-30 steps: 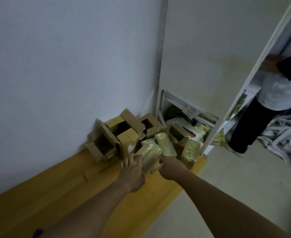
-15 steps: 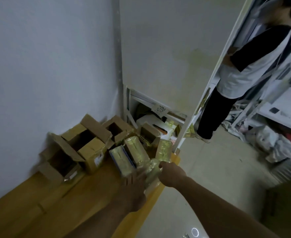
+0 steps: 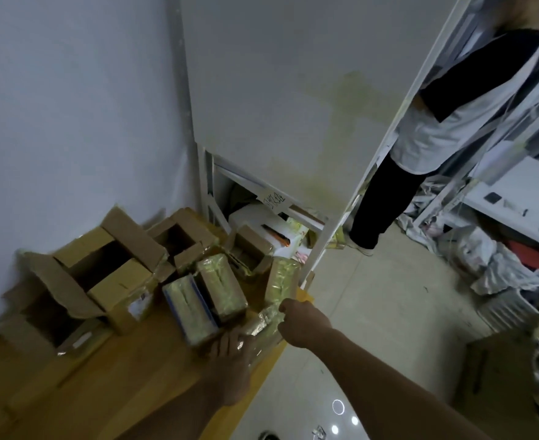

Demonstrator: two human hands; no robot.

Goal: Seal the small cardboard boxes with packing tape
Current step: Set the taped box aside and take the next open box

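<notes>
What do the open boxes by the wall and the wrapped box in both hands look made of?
Open boxes: plain brown corrugated cardboard, matte, flaps creased.
Wrapped box: probably cardboard under glossy clear packing tape, given its wrinkled, yellowish shine. Left hand and right hand grip it.

The taped box (image 3: 263,325) is mostly hidden behind both hands, whose fingers (image 3: 230,339) blur.

Illegible handwritten scrawl on a white paper tag (image 3: 274,200)
</notes>
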